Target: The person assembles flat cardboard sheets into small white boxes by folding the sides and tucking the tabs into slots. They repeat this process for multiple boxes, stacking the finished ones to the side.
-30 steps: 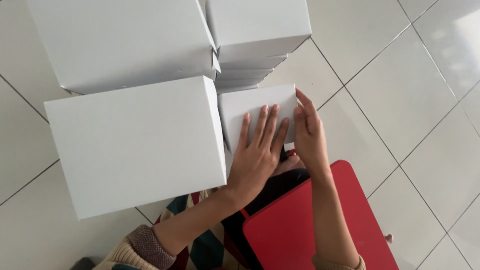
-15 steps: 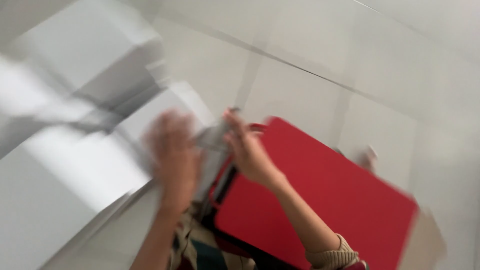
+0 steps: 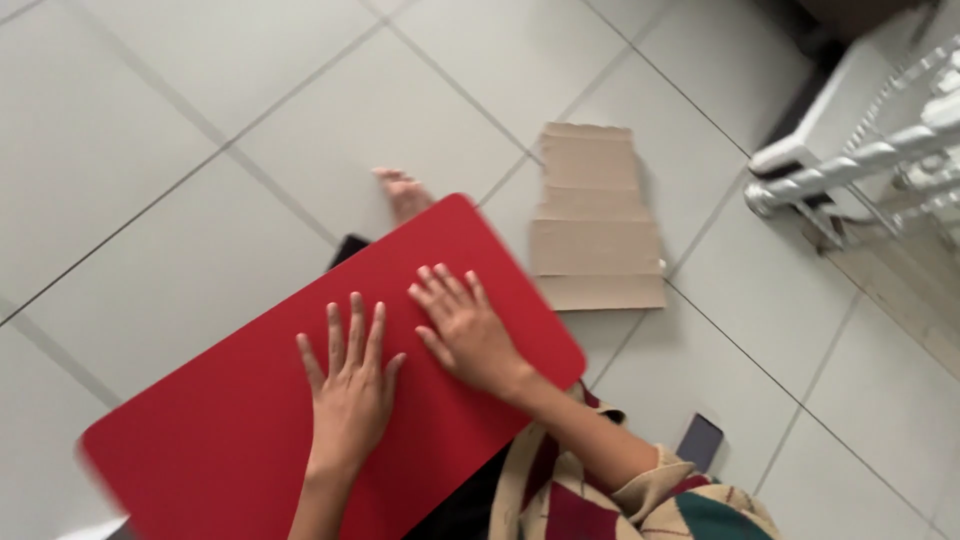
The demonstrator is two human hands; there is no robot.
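Both of my hands lie palm down on a red board with rounded corners (image 3: 220, 440), a low tabletop slanting across the lower left. My left hand (image 3: 345, 385) rests near the board's middle with its fingers spread. My right hand (image 3: 465, 325) is flat beside it, closer to the board's right end, fingers apart. Neither hand holds anything. My patterned sleeve (image 3: 660, 490) shows at the bottom right.
A flattened piece of brown cardboard (image 3: 595, 215) lies on the white tiled floor (image 3: 150, 130) just beyond the board. A bare foot (image 3: 405, 190) sticks out past the board's far edge. A small dark flat object (image 3: 700, 440) lies by my sleeve. A white metal rack (image 3: 860, 150) stands at the right.
The view has swung away from the white boxes. My hands have left the small white box and now rest flat on the red board.
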